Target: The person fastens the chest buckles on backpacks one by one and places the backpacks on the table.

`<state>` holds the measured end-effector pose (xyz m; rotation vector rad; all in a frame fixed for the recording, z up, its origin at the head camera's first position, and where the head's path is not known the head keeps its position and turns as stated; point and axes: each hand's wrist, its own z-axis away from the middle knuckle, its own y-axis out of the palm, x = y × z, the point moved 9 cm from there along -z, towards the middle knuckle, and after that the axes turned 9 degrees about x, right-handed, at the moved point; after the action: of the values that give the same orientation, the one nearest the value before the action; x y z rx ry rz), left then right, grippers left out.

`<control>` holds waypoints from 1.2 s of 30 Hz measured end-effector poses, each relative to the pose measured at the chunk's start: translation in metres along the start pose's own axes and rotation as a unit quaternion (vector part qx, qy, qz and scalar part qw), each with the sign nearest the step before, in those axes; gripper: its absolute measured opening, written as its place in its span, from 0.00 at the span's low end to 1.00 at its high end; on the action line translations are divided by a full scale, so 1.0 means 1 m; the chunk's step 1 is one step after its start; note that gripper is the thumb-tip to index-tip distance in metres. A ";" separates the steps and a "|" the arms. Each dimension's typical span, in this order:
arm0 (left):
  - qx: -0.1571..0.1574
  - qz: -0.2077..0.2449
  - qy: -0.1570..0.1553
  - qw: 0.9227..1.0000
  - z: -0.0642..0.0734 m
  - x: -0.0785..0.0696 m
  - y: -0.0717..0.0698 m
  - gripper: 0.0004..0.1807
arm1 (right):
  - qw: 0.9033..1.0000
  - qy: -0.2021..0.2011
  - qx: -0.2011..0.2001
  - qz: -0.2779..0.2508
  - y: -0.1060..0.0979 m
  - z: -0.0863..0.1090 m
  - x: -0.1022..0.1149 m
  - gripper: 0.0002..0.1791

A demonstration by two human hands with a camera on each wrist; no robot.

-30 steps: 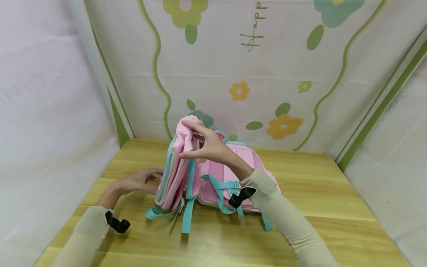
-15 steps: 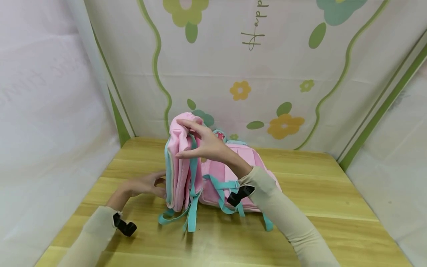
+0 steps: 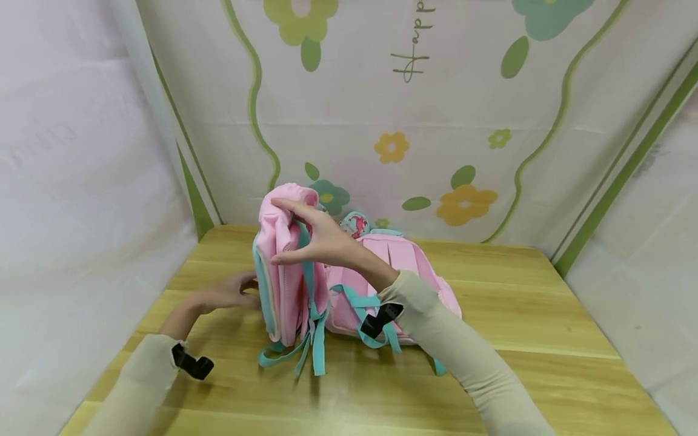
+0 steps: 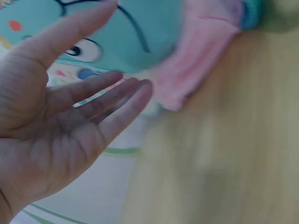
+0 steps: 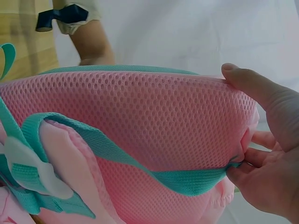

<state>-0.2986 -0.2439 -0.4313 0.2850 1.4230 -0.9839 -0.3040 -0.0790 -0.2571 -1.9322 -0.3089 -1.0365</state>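
A pink backpack with teal trim (image 3: 289, 284) stands upright on the table, its side edge facing me in the head view. My right hand (image 3: 322, 239) grips it at the top, thumb and fingers around the upper end. In the right wrist view the fingers of my right hand (image 5: 268, 158) curl at the mesh back panel (image 5: 154, 107), beside a teal shoulder strap (image 5: 191, 182). My left hand (image 3: 226, 293) is at the backpack's left side, low down. The left wrist view shows that hand (image 4: 60, 121) with spread, relaxed fingers before the teal front with a cartoon eye (image 4: 86, 50).
A second pink backpack (image 3: 403, 254) lies on the wooden table (image 3: 507, 315) to the right, with teal straps (image 3: 354, 297) trailing. A round patterned teal piece (image 3: 355, 224) shows behind it. Printed fabric walls (image 3: 349, 103) enclose the back and sides.
The standing backpack has gone from leaning to more upright, its top shifting left with my right hand. My left hand has moved slightly right, then back left.
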 end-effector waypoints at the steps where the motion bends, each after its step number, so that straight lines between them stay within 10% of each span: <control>1: -0.023 -0.008 0.009 1.000 0.002 -0.006 -0.006 0.34 | 1.000 0.004 0.002 0.002 0.002 0.000 -0.001 0.53; 4: -0.106 -0.018 0.054 0.993 0.011 -0.032 -0.028 0.32 | 1.000 0.012 0.003 0.005 0.007 0.000 -0.003 0.53; 8: -0.203 0.002 0.165 0.965 0.026 -0.081 -0.052 0.28 | 1.000 0.014 -0.001 0.007 0.011 -0.001 -0.005 0.54; 14: -0.269 0.028 0.263 0.926 0.040 -0.144 -0.066 0.25 | 1.000 -0.003 -0.010 0.016 0.013 -0.002 -0.001 0.57; 25: -0.217 -0.149 0.174 0.949 0.035 -0.174 -0.056 0.36 | 1.000 -0.010 -0.022 -0.017 0.018 -0.002 -0.004 0.58; 36: -0.211 -0.215 0.119 0.946 0.048 -0.181 -0.057 0.38 | 0.999 0.020 0.001 -0.028 0.028 0.003 -0.013 0.64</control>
<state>-0.2787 -0.2394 -0.2364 -0.2444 1.9256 -0.9806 -0.2946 -0.0905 -0.2847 -1.9083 -0.3431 -1.1087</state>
